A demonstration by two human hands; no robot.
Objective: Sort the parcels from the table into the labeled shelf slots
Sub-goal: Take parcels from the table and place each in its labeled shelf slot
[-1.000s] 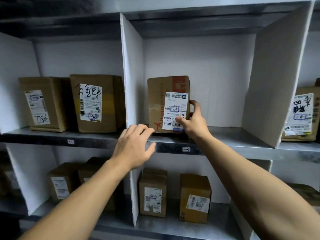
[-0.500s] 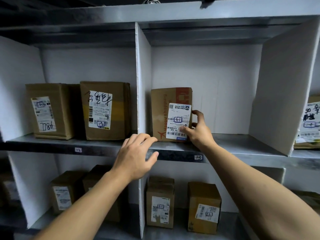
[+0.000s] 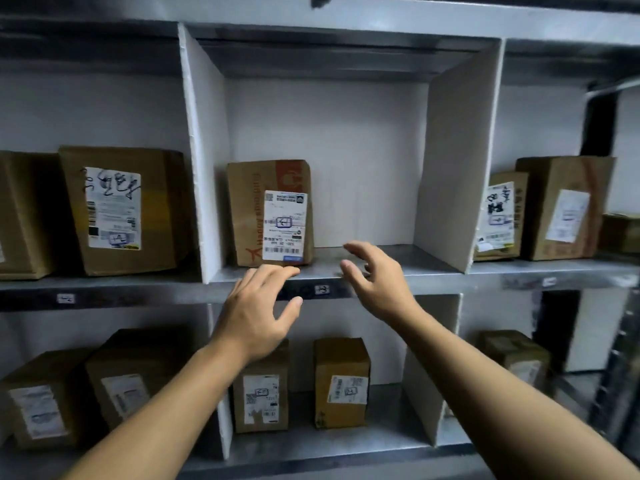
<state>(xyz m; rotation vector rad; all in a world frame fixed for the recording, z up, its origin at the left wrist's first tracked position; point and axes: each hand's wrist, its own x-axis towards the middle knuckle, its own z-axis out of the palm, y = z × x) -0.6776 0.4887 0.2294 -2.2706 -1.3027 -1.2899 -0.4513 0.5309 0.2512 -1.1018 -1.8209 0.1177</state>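
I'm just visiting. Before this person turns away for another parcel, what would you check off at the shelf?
1. Parcel stands upright in the middle slot: ok.
2. Parcel sits fully on the shelf, not over its edge: ok.
3. Left hand holds nothing: ok.
4. Right hand holds nothing and is off the parcel: ok.
5. Parcel's mark matches the slot tag: cannot tell, too blurred to read.

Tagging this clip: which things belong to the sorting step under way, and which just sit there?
Job: brown cardboard parcel with white label, middle slot; left hand; right hand.
Idle: left-slot brown cardboard box; right-slot brown boxes; lower-shelf brown boxes.
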